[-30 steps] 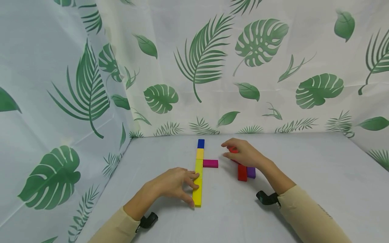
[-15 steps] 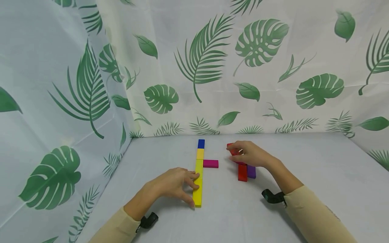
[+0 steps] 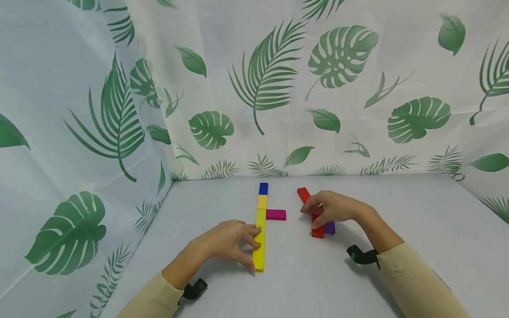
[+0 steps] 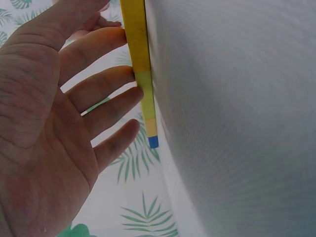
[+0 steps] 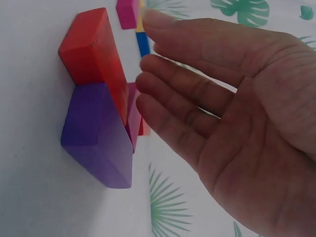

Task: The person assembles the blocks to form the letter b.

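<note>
My left hand (image 3: 226,239) rests its fingertips along a straight row of flat blocks, with the thumb by the near end. The row runs from a yellow block (image 3: 258,259) through a yellow-green block (image 4: 144,94) and a pale yellow block (image 3: 262,202) to a blue block (image 3: 263,188). A magenta block (image 3: 276,214) juts right from its side. Over a small cluster to the right hovers my right hand (image 3: 337,206), fingers loosely bent and gripping nothing. Below it are a red block (image 5: 89,47), a purple block (image 5: 94,128) and, behind them, another magenta block (image 5: 133,121).
Beyond the right hand, a second red block (image 3: 303,193) lies slanted on the white tabletop (image 3: 294,282). A leaf-printed curtain (image 3: 278,145) closes off the back and sides. Each wrist wears a black camera mount, such as the right mount (image 3: 359,255).
My right hand has drawn back toward me and slightly right, from the far red block to over the near red and purple blocks. The left hand and the row have stayed put.
</note>
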Motion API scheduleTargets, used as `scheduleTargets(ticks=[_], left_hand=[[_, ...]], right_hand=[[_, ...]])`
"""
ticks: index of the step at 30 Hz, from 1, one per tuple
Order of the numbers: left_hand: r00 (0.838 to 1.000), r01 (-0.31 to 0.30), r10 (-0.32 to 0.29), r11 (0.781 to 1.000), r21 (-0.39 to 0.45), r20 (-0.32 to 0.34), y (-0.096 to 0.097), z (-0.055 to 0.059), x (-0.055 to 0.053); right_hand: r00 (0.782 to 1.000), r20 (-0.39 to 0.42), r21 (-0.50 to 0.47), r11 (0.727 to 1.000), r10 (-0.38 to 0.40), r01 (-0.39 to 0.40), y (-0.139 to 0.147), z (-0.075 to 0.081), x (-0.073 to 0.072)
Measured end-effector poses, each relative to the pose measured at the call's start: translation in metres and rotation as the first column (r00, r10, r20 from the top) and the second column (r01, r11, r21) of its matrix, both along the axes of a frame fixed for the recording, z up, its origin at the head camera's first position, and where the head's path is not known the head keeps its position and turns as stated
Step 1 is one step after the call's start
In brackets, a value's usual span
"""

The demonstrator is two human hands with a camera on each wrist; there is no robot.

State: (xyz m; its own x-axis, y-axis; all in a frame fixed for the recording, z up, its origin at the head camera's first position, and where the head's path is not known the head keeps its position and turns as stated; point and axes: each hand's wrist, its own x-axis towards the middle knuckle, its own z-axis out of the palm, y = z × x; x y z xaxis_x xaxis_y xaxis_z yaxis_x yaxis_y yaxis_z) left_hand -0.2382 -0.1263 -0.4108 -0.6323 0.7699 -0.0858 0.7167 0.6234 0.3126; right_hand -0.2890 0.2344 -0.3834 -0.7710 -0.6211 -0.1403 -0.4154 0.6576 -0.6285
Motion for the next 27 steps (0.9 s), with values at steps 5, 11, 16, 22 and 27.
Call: scheduleTargets(ticks=[5, 11, 16, 22, 27], left_hand=[[1.0, -0.01, 0.01, 1.0, -0.007, 0.011, 0.0, 0.001, 0.0], [1.0, -0.022, 0.022, 1.0, -0.009, 0.02, 0.001, 0.001, 0.0], [0.999, -0.033, 0.033, 0.999, -0.016, 0.018, 0.001, 0.001, 0.0], [0.999, -0.03, 0.03, 0.999, -0.018, 0.025, 0.001, 0.001, 0.0], [1.0, -0.022, 0.023, 1.0, -0.022, 0.018, 0.002, 0.002, 0.001]], right_hand=[[0.999, 0.032, 0.057, 0.998, -0.017, 0.015, -0.001, 0.001, 0.003], [0.998, 0.04, 0.146, 0.988, -0.051, 0.044, -0.004, 0.001, 0.008], [0.997, 0.045, 0.182, 0.982, -0.055, 0.046, -0.007, 0.002, 0.012], [0.999, 0.008, 0.177, 0.984, -0.037, 0.035, -0.012, 0.001, 0.012], [0.998, -0.058, 0.161, 0.987, 0.0, 0.009, -0.016, -0.004, 0.008]])
